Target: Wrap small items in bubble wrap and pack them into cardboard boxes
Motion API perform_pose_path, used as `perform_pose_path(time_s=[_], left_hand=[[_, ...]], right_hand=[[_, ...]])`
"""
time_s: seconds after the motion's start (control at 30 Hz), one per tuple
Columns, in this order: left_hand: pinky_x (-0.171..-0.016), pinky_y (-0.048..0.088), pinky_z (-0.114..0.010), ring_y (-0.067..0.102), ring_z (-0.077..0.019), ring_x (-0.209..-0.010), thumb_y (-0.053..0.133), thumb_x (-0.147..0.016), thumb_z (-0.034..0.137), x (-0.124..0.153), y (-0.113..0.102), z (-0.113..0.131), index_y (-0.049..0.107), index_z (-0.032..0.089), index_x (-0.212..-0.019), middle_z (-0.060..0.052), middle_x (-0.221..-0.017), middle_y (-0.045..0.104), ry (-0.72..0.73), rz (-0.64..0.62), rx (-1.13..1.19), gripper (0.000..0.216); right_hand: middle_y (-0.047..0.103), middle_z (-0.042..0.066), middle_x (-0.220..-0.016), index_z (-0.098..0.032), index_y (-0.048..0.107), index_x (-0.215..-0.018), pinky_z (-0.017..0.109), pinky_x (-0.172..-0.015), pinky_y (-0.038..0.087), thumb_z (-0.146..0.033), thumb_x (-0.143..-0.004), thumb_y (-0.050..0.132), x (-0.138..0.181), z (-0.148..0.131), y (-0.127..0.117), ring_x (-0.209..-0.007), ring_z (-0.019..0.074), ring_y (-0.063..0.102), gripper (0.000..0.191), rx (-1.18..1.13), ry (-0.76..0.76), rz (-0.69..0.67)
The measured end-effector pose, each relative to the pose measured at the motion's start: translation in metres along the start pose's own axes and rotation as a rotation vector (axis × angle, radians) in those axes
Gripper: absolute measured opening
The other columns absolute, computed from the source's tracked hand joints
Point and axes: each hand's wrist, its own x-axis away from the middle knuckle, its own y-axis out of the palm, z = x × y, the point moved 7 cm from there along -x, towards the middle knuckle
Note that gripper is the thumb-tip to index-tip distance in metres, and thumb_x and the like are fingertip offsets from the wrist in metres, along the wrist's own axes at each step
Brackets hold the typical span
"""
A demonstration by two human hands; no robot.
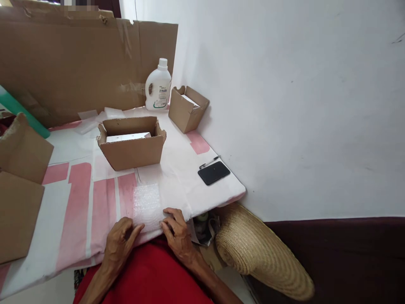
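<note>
A small clear bubble wrap piece (147,202) lies flat at the table's front edge, between my two hands. My left hand (122,238) rests at its lower left corner, thumb stretched toward the wrap and apart from the bent fingers. On the opposite side, my right hand (177,234) touches the right edge with spread, slightly bent fingers. Neither hand is closed around anything. Just beyond the wrap stands an open cardboard box (133,152) with a flat white item (128,137) inside.
A white jug (158,90) and a second cardboard box (186,112) stand at the back. A black phone (214,173) and a pen (209,162) lie at right, near the wall. More cardboard (19,211) is at left. A straw hat (262,253) sits below the table's right corner.
</note>
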Motion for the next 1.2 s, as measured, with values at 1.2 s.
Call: perform_pose_path(time_s=[1.2], left_hand=[[-0.077, 0.059, -0.028, 0.07, -0.0169, -0.088, 0.049, -0.091, 0.017, -0.032, 0.005, -0.009, 0.067, 0.022, -0.11, -0.005, -0.096, 0.073, 0.127, -0.114, 0.15, 0.027]], right_hand=[[0.067, 0.009, -0.118, -0.02, 0.065, -0.108, 0.043, -0.099, 0.05, -0.01, -0.079, 0.063, -0.059, 0.001, 0.008, -0.115, 0.0252, 0.057, 0.031, 0.025, -0.234, -0.26]])
